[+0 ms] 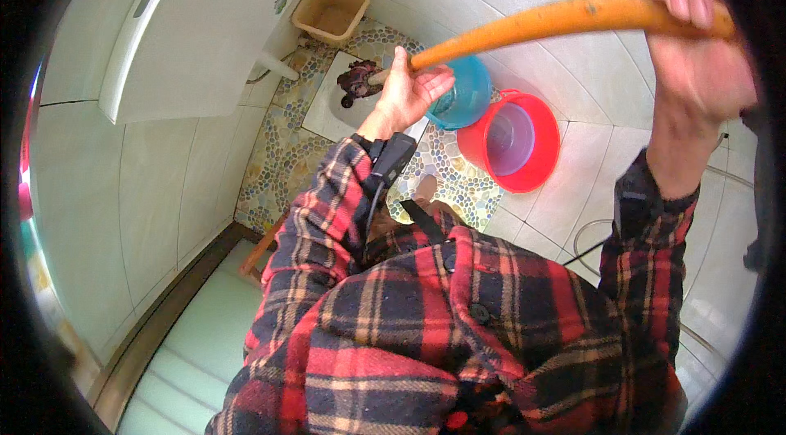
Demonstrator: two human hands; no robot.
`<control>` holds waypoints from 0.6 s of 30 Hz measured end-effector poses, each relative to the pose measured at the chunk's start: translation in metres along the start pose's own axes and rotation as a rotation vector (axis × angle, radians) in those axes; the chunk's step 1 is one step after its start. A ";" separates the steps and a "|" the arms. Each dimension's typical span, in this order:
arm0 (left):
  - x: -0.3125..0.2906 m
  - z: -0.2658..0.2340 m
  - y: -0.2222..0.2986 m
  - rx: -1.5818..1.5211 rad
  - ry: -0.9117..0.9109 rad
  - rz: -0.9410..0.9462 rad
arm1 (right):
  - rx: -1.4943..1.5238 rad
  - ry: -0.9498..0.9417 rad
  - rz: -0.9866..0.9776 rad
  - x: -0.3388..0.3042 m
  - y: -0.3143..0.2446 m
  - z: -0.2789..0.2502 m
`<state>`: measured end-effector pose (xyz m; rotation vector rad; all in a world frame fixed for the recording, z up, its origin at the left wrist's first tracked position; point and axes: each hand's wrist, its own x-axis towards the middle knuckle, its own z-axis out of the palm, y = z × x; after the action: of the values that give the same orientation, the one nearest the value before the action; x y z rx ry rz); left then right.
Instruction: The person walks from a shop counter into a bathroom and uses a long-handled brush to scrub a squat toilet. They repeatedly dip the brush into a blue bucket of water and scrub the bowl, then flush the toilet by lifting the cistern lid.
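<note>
A mop with a thick orange handle (532, 28) slants across the upper part of the head view. Its dark, wet-looking head (358, 81) lies in the white squat toilet (332, 113). My right hand (692, 46) is wrapped round the upper end of the handle, high at the right. Lower down, my left hand (409, 95) holds the handle loosely near the mop head. The handle passes by the left thumb, while the other fingers are partly stretched out with the palm turned up.
Right of the toilet stand a blue bucket (464, 95) and a red bucket (548, 152) with a pale basin inside. A tan bin (332, 5) sits in the far corner. At left, a white cabinet (209, 25) juts from the tiled wall. Pebble-patterned flooring (278, 160) surrounds the toilet.
</note>
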<state>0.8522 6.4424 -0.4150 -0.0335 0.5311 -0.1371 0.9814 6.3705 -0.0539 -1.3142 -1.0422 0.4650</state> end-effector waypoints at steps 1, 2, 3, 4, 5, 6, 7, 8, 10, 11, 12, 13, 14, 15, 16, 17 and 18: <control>0.012 -0.003 -0.004 -0.081 0.040 0.024 | 0.001 -0.013 0.034 -0.015 -0.003 -0.003; 0.017 -0.008 -0.009 -0.208 0.095 0.037 | 0.052 -0.004 0.098 -0.028 -0.008 0.002; 0.025 -0.013 -0.013 -0.251 0.201 0.082 | -0.006 -0.040 0.091 -0.043 -0.013 0.003; 0.030 -0.018 -0.017 -0.313 0.319 0.100 | -0.033 0.025 0.097 -0.059 -0.019 0.005; 0.030 -0.024 -0.025 -0.302 0.346 0.067 | -0.064 0.044 0.151 -0.077 -0.026 0.007; 0.031 -0.029 -0.033 -0.284 0.395 0.035 | -0.037 0.068 0.172 -0.095 -0.031 0.009; 0.028 -0.033 -0.044 -0.217 0.429 0.003 | -0.018 0.114 0.180 -0.119 -0.040 0.006; 0.027 -0.033 -0.065 -0.154 0.410 -0.044 | -0.053 0.213 0.206 -0.139 -0.052 0.003; 0.028 -0.039 -0.078 -0.128 0.411 -0.122 | -0.115 0.361 0.236 -0.176 -0.063 0.001; 0.028 -0.044 -0.080 -0.165 0.428 -0.180 | -0.164 0.392 0.256 -0.191 -0.067 0.001; 0.025 -0.050 -0.083 -0.133 0.434 -0.190 | -0.205 0.495 0.296 -0.207 -0.069 0.006; 0.023 -0.056 -0.088 -0.102 0.435 -0.203 | -0.238 0.590 0.326 -0.229 -0.069 0.009; 0.016 -0.064 -0.085 -0.081 0.462 -0.253 | -0.265 0.709 0.356 -0.253 -0.069 0.022; 0.015 -0.071 -0.083 -0.028 0.491 -0.227 | -0.282 0.770 0.375 -0.270 -0.066 0.030; 0.011 -0.075 -0.078 0.035 0.490 -0.223 | -0.299 0.824 0.398 -0.280 -0.063 0.041; 0.002 -0.080 -0.095 0.067 0.474 -0.332 | -0.310 0.879 0.435 -0.310 -0.069 0.046; -0.004 -0.084 -0.102 0.090 0.516 -0.426 | -0.341 0.941 0.462 -0.328 -0.076 0.054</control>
<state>0.7938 6.3420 -0.4781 -0.0225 1.0287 -0.5964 0.7535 6.1222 -0.1037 -1.8156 -0.0192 -0.0381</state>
